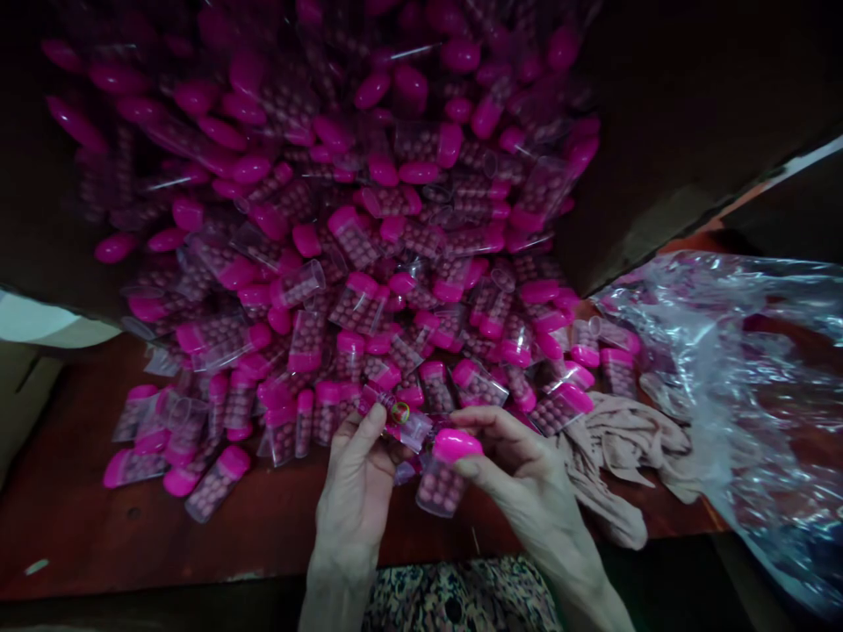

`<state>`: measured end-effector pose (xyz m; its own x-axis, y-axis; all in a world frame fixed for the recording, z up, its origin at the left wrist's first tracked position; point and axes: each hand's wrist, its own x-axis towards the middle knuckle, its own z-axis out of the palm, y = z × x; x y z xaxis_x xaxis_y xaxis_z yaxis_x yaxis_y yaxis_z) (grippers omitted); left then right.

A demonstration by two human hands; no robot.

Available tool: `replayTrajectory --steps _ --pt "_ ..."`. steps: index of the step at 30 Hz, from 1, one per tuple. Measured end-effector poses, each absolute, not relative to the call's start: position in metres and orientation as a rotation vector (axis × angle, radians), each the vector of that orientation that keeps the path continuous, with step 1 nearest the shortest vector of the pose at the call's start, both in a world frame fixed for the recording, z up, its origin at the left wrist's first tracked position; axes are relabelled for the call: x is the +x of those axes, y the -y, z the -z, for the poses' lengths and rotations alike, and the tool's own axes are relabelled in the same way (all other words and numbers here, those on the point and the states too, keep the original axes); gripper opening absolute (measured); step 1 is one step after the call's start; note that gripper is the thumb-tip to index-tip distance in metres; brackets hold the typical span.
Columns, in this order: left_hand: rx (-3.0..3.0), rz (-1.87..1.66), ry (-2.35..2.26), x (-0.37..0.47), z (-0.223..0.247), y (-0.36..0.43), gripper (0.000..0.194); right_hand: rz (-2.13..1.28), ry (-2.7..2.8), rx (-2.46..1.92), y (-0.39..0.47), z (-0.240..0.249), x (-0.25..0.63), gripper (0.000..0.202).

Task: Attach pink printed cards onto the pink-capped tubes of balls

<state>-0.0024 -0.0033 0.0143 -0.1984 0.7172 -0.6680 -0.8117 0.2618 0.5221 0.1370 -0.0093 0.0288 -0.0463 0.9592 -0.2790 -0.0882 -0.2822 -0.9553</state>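
My right hand [523, 461] pinches a small clear candy container [443, 484] by its bright pink cap. Round pink balls fill the container, and it hangs tilted with the cap up. Just left of it, my left hand [361, 483] has thumb and fingers closed on a printed plastic sleeve [409, 423] with a small round emblem. The sleeve's lower part is partly behind my fingers, and I cannot tell whether the right fingertips touch it. Right beyond both hands lies a large heap of the same pink-capped containers [306, 342].
The heap spills from between dark box walls [649, 132] onto a reddish-brown table [79, 535]. A crumpled beige cloth [619, 448] lies right of my right hand. Clear plastic sheeting [757, 386] covers the right side. Several loose containers [217, 483] lie at the left.
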Motion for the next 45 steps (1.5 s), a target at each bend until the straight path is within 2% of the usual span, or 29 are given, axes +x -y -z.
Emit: replayTrajectory --steps 13,16,23,28,31,35,38,45 --pt "-0.013 -1.36 -1.073 -0.001 -0.013 0.003 0.013 -1.324 1.11 -1.449 0.017 -0.028 0.135 0.018" --pt "-0.051 -1.385 -1.071 0.0 -0.013 0.002 0.011 -1.294 1.272 -1.501 0.019 -0.021 0.137 0.019" --pt "-0.003 -1.414 -1.107 0.0 -0.01 0.002 0.016 -0.871 1.797 -1.563 0.026 0.009 0.126 0.01" --pt "0.017 -1.417 -1.183 0.0 -0.01 0.005 0.02 -0.735 1.632 -1.51 0.03 0.003 0.127 0.021" --pt "0.031 -1.398 -1.199 0.001 -0.01 0.006 0.021 -0.738 1.561 -1.414 0.026 -0.007 0.127 0.02" --pt "0.08 -1.33 -1.158 0.002 -0.008 0.008 0.021 -0.801 1.509 -1.301 0.017 -0.012 0.121 0.006" --pt "0.094 -1.291 -1.15 0.002 -0.006 0.009 0.019 -0.815 1.506 -1.305 0.017 -0.01 0.121 0.014" --pt "-0.011 -1.4 -1.144 -0.004 -0.004 0.007 0.023 -0.341 1.828 -1.562 0.052 0.023 0.134 0.021"
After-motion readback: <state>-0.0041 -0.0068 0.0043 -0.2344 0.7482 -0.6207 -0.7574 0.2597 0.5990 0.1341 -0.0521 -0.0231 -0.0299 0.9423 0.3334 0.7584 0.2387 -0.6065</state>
